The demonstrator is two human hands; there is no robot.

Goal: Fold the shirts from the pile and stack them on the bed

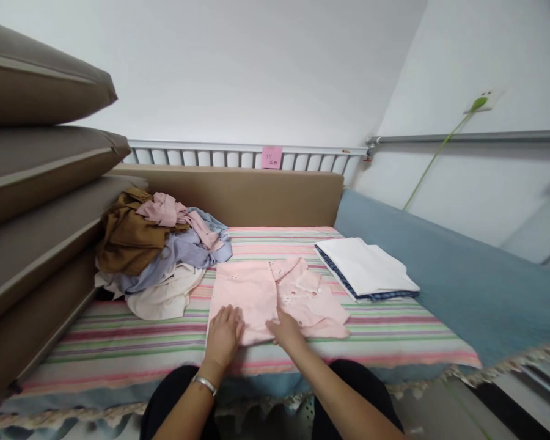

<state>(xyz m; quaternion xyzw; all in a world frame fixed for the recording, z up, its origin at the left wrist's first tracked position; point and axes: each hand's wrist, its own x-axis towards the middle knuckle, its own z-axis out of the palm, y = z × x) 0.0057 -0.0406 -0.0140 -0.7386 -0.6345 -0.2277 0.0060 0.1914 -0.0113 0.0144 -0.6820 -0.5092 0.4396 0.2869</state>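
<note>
A pale pink shirt with buttons and small embroidered patterns lies partly folded on the striped cloth in front of me. Its left part is folded over into a smooth panel, while the right part spreads out with the buttons showing. My left hand rests flat on the panel's lower left corner, fingers stretched out, with a silver bracelet on the wrist. At the panel's lower right, my right hand pinches the folded edge between thumb and fingers.
A heap of crumpled clothes lies at left, beside stacked brown cushions. Folded white and dark blue garments sit at right on the striped cloth. A brown backrest and blue-covered armrest border the seat.
</note>
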